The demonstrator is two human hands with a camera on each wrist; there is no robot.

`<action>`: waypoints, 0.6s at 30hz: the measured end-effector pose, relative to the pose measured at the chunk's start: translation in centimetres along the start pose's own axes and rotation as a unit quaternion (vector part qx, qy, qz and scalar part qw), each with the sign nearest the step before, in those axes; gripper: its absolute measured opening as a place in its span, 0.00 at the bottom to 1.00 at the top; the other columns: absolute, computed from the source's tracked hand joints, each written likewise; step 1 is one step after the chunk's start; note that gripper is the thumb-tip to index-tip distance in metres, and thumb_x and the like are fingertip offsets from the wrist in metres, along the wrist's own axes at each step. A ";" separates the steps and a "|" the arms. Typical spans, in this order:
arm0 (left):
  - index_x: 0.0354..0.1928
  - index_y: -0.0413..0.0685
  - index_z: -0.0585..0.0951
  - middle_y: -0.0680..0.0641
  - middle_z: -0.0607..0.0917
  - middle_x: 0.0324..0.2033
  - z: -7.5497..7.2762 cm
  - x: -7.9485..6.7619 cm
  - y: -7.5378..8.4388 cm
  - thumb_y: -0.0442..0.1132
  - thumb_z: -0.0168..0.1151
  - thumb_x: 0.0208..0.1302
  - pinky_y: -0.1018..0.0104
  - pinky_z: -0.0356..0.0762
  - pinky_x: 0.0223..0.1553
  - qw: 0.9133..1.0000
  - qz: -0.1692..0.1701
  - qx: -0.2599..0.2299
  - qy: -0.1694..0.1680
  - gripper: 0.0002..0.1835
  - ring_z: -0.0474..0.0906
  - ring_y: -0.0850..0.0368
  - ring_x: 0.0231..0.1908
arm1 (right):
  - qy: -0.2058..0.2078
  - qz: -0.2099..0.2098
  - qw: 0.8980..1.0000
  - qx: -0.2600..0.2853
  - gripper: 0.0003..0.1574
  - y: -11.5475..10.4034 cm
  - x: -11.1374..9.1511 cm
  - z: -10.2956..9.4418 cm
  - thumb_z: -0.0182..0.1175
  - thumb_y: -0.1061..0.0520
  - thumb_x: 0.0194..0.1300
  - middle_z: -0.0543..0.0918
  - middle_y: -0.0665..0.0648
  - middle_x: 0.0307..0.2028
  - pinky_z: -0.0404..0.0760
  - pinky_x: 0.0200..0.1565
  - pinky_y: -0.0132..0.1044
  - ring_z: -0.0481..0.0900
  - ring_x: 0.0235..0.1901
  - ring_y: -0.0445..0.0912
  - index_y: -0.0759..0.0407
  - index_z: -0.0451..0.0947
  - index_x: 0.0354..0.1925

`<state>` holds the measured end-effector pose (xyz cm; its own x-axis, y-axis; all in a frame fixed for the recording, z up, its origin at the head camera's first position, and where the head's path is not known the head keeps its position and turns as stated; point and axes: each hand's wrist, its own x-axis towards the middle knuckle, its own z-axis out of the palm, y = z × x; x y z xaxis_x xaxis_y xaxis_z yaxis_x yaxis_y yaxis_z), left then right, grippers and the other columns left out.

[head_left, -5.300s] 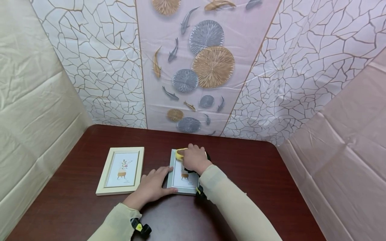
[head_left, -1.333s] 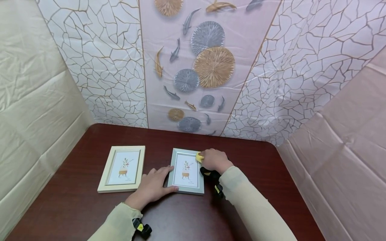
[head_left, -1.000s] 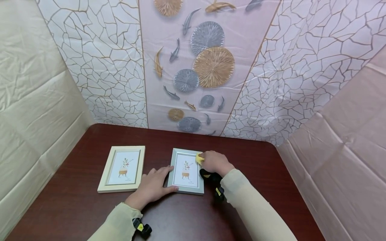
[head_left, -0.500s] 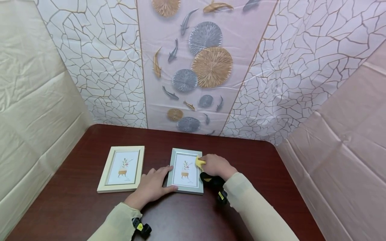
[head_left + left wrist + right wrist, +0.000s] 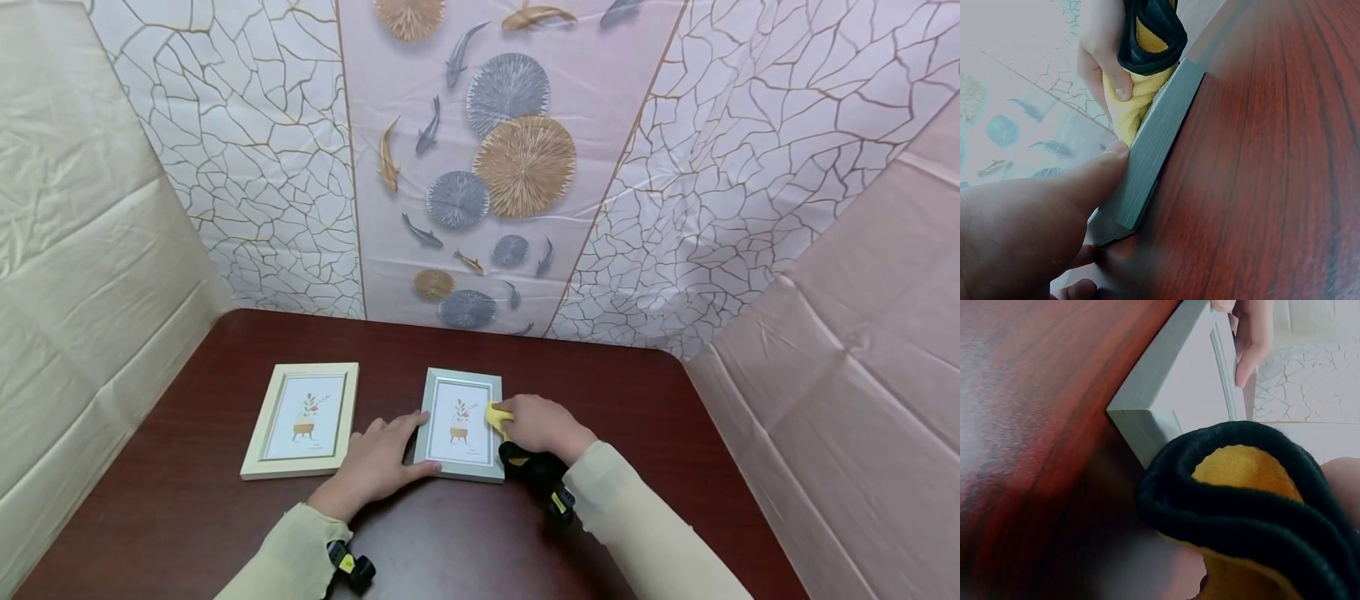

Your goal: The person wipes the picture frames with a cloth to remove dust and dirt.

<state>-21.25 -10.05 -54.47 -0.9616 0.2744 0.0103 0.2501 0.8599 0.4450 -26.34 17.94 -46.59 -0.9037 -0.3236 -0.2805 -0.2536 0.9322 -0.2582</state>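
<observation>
A silver-grey picture frame (image 5: 459,421) with a potted-plant print lies flat on the table. My left hand (image 5: 378,458) holds its near left corner, thumb on the near edge and fingers at the left side. In the left wrist view the thumb presses against the frame's grey side (image 5: 1160,150). My right hand (image 5: 543,427) grips a folded yellow cloth (image 5: 497,417) with dark edging, which touches the frame's right border. Seen from the right wrist, the cloth's dark edging (image 5: 1241,519) hides part of that border and most of the right hand.
A cream picture frame (image 5: 262,429) with a similar print lies to the left, beside the left hand. Dark red-brown wood makes up the tabletop (image 5: 615,392). Patterned fabric (image 5: 517,167) hangs behind it, with pale cloth walls at both sides.
My right hand has carried the cloth from the frame's upper part to its right border, then slid it down along that border towards me. My left hand has stayed at the corner.
</observation>
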 end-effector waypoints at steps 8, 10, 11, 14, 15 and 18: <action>0.82 0.63 0.73 0.53 0.78 0.75 0.1 0.1 0.0 0.77 0.71 0.63 0.46 0.72 0.47 1.000 0.001 -0.002 -0.002 0.50 0.76 0.49 0.52 | -0.001 -0.003 1.000 0.015 0.27 0.3 -1.0 0.6 0.62 0.56 0.78 0.85 0.57 0.67 0.78 0.51 0.49 0.79 0.45 0.50 0.53 0.84 0.72; 0.81 0.62 0.73 0.53 0.78 0.75 0.0 0.0 0.1 0.77 0.71 0.63 0.46 0.72 0.47 1.000 0.000 -0.002 -0.002 0.50 0.76 0.49 0.52 | -0.001 -0.008 1.000 0.015 0.27 0.3 -1.3 0.8 0.62 0.56 0.78 0.85 0.56 0.66 0.78 0.49 0.47 0.78 0.42 0.49 0.52 0.84 0.72; 0.81 0.63 0.73 0.53 0.78 0.75 0.0 0.0 0.0 0.77 0.71 0.63 0.46 0.72 0.47 1.000 -0.001 -0.001 -0.002 0.50 0.76 0.50 0.52 | -0.001 -0.011 1.000 0.014 0.27 0.2 -1.5 0.9 0.61 0.56 0.78 0.85 0.56 0.66 0.78 0.48 0.46 0.78 0.40 0.48 0.52 0.84 0.72; 0.81 0.62 0.74 0.53 0.79 0.74 -0.1 -0.1 0.0 0.76 0.72 0.62 0.46 0.73 0.47 1.000 -0.002 -0.001 0.002 0.50 0.76 0.49 0.51 | -0.001 -0.018 1.000 0.013 0.27 0.1 -2.0 1.1 0.61 0.57 0.79 0.86 0.56 0.64 0.78 0.44 0.45 0.77 0.35 0.47 0.52 0.84 0.72; 0.81 0.62 0.74 0.53 0.79 0.74 -0.1 -0.1 0.0 0.76 0.72 0.62 0.46 0.73 0.47 1.000 -0.002 -0.001 0.002 0.50 0.77 0.49 0.52 | 0.000 -0.020 1.000 0.012 0.27 0.1 -2.2 1.1 0.61 0.57 0.79 0.87 0.56 0.63 0.78 0.43 0.45 0.77 0.34 0.47 0.52 0.84 0.72; 0.81 0.62 0.74 0.52 0.79 0.74 0.0 -0.1 0.0 0.76 0.72 0.63 0.46 0.73 0.47 1.000 0.000 -0.002 0.002 0.50 0.77 0.49 0.52 | 0.002 -0.025 1.000 0.011 0.27 0.0 -2.7 1.2 0.62 0.57 0.78 0.87 0.55 0.60 0.78 0.41 0.45 0.76 0.33 0.47 0.53 0.84 0.71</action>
<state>-21.18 -10.08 -54.44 -0.9622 0.2719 0.0145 0.2493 0.8581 0.4489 -23.46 18.59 -46.97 -0.8918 -0.3680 -0.2632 -0.2903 0.9116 -0.2911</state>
